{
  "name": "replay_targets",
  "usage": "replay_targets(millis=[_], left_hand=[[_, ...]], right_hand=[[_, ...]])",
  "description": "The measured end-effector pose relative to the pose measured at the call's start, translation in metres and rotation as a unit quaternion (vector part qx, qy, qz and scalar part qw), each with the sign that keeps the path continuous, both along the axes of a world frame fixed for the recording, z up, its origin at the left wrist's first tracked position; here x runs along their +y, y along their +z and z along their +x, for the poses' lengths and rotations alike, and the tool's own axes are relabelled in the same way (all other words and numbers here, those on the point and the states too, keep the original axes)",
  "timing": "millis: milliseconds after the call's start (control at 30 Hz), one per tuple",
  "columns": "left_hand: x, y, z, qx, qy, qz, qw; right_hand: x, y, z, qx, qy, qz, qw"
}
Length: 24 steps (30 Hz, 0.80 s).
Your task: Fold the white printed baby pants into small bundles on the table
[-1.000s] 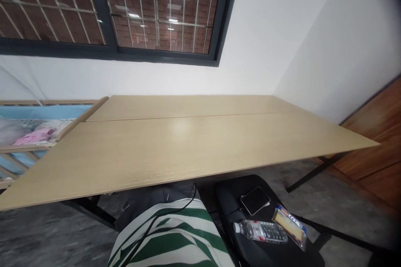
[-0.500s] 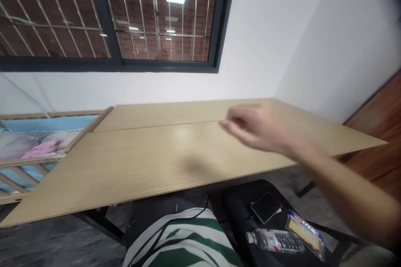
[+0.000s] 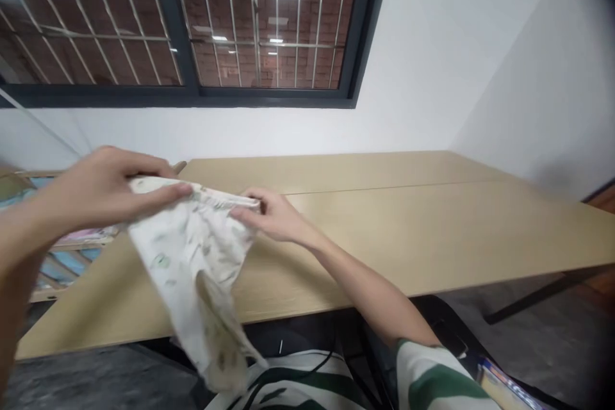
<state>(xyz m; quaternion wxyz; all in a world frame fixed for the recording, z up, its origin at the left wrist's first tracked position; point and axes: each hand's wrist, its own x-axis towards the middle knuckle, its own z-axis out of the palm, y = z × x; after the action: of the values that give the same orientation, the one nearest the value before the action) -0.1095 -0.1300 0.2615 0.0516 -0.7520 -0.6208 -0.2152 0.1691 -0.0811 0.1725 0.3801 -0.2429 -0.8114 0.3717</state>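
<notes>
My left hand [image 3: 113, 189] pinches the garment [image 3: 168, 259] at the left end of its waistband [image 3: 218, 198]: the thumb lies along the near face, and the fingers are bent behind the cloth. My right hand [image 3: 271, 214] pinches the opposite end of the waistband, thumb in front, fingers curled at the back. The waistband runs between both hands and slopes down slightly from left to right; its cloth is gathered along the edge.

The garment is white with small scattered prints, some of them green. It hangs below my hands, in front of the left part of the surface [image 3: 408, 224], and its legs drop past the near edge toward my lap. The lower ends are blurred. I cannot tell whether the cloth touches the surface.

The surface is pale and wood-coloured, with a seam running across it. The crib [image 3: 72, 245] stands at its left end, partly hidden by my left hand. Beyond the surface is the white wall [image 3: 432, 77], with the dark-framed, barred window [image 3: 187, 64] above.

My right forearm crosses the near edge; the green-and-white sleeve [image 3: 444, 378] ends near the elbow. The black chair [image 3: 435, 314] is below the near edge. The packet [image 3: 509, 384] lies beside the sleeve, cut off by the view's lower border
</notes>
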Motion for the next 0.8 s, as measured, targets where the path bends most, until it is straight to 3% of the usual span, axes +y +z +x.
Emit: replay_targets(millis=[100, 200, 300, 400, 600, 800], left_hand=[[0.061, -0.017, 0.020, -0.048, -0.063, -0.082, 0.994], [0.118, -0.059, 0.027, -0.088, -0.102, -0.151, 0.979], [0.164, -0.110, 0.030, -0.144, -0.151, -0.196, 0.958], [0.198, -0.154, 0.039, -0.204, -0.143, -0.197, 0.948], [0.239, -0.212, 0.066, -0.233, -0.061, -0.152, 0.959], [0.245, -0.238, 0.076, -0.263, 0.019, -0.152, 0.952]], right_hand=[[0.045, -0.017, 0.028, 0.047, -0.022, -0.116, 0.992], [0.088, -0.042, 0.048, 0.017, -0.031, -0.194, 0.980], [0.129, -0.072, 0.060, -0.062, -0.085, -0.194, 0.975], [0.169, -0.100, 0.068, -0.127, -0.155, -0.145, 0.969], [0.223, -0.139, 0.088, -0.145, -0.228, -0.100, 0.958], [0.241, -0.169, 0.101, -0.131, -0.282, -0.078, 0.947]])
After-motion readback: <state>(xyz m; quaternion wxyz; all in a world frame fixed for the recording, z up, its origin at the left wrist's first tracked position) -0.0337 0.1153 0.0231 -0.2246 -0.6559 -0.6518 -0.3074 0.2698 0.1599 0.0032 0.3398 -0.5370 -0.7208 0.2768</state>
